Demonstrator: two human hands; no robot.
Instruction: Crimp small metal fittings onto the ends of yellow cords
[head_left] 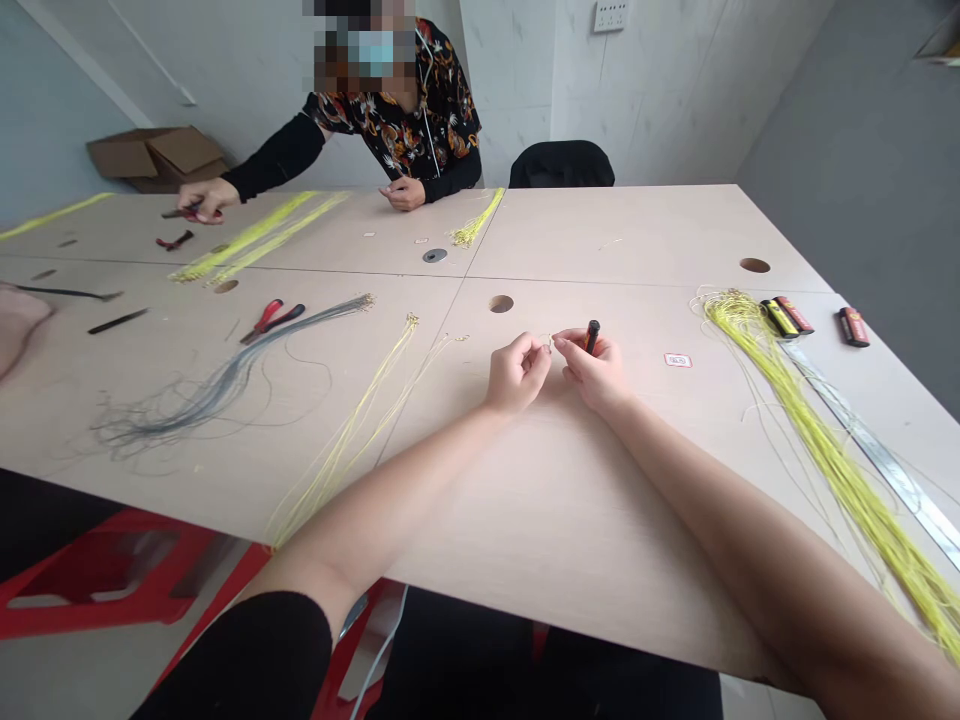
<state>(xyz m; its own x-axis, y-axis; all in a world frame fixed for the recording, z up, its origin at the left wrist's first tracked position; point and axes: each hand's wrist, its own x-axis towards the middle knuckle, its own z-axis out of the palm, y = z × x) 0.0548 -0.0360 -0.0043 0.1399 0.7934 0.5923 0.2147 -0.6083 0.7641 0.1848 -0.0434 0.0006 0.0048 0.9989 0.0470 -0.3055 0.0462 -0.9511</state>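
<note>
My left hand (pixel 517 372) and my right hand (pixel 591 372) are close together above the pale wooden table (pixel 570 520). The left fingertips pinch a tiny pale wire loop (pixel 545 342), too small to make out well. My right hand grips a short black-and-red cylinder (pixel 592 336) upright between its fingers. Loose thin yellow wires (pixel 352 430) lie left of my left forearm. A thick yellow wire bundle (pixel 817 450) lies to the right, beyond my right arm.
Red-handled pliers (pixel 271 322) and a grey wire bundle (pixel 225 375) lie at left. Black-and-red boxes (pixel 780 318) and a steel ruler (pixel 885 470) lie at right. Across the table, a co-worker's hand (pixel 202 198) holds a red-handled tool. Round holes pierce the tabletop.
</note>
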